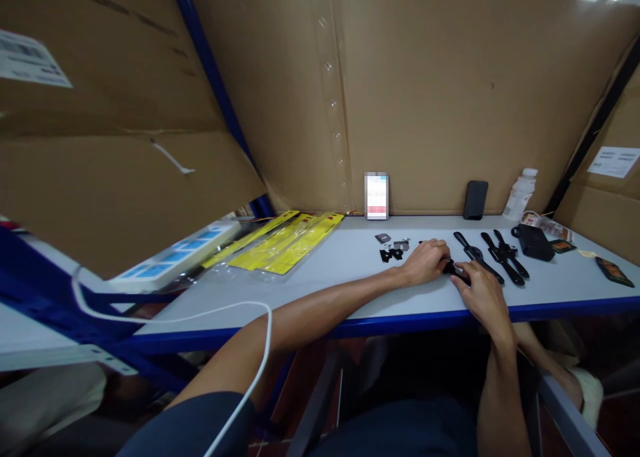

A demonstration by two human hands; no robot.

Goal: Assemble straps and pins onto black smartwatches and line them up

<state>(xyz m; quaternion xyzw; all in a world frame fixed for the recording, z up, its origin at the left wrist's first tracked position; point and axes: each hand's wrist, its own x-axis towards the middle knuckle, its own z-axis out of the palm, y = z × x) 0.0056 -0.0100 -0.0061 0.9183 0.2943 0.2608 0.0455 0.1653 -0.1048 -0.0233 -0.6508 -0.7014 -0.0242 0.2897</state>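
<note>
My left hand (425, 260) and my right hand (480, 289) are close together over the table's front part. Both are closed on a black spokeshave (453, 269), mostly hidden by my fingers. Just right of my hands lies another black spokeshave (479, 257), slanted on the tabletop. Beyond it, more black spokeshaves (504, 260) lie close together. Left of my left hand are small loose parts: grey metal blades (401, 245) and black cap pieces (391, 254).
Yellow cards in clear sleeves (300, 243) lie left on the table (325, 297). A lit phone (377, 197) and a dark phone (475, 200) lean on the cardboard. Right are a bottle (520, 195), a black pouch (533, 242) and dark packets (614, 271). A white cable (267, 350) crosses my left arm.
</note>
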